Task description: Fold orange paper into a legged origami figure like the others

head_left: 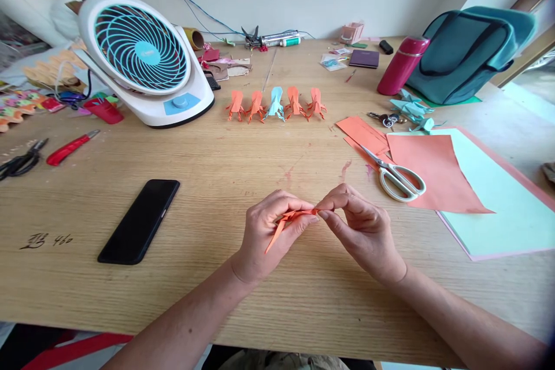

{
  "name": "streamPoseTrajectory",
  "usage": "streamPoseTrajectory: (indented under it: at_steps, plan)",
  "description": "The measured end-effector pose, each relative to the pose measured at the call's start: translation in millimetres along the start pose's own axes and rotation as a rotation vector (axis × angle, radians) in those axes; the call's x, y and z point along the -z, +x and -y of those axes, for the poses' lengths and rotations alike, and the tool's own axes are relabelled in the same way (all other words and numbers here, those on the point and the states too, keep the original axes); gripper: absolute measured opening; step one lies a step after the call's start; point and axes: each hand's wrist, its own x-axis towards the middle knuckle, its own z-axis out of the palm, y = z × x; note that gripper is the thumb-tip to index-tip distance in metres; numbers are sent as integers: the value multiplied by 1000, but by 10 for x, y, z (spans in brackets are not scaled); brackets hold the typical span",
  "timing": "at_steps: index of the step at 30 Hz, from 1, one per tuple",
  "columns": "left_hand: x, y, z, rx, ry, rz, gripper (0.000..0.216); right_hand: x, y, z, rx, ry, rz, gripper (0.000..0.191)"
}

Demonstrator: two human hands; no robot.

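Note:
My left hand [269, 234] and my right hand [362, 231] meet just above the wooden table [208, 306], both pinching one small folded orange paper piece [289, 221]. The left hand's fingers wrap its body, with a pointed tip sticking down to the left. The right hand's thumb and forefinger pinch its right end. Farther back on the table stands a row of finished folded paper figures [276, 104], orange ones with a light blue one in the middle.
A black phone [139, 221] lies to the left. White-handled scissors [396, 176] rest on orange paper sheets [436, 176] over a pale green sheet [498, 202] at right. A white and teal fan [143, 60], red utility knife [69, 147], pink bottle [402, 65] and teal bag [470, 49] stand behind.

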Motion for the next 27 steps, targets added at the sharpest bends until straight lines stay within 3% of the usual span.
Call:
streamPoseTrajectory:
  at_steps: [14,27]
  plan:
    - [21,4,-33,-95,93,18,4,-13,13,55,78,-141,-19,12]
    - [27,22,-27,-115,66,28,8,-2,5,1,64,-44,0,13]
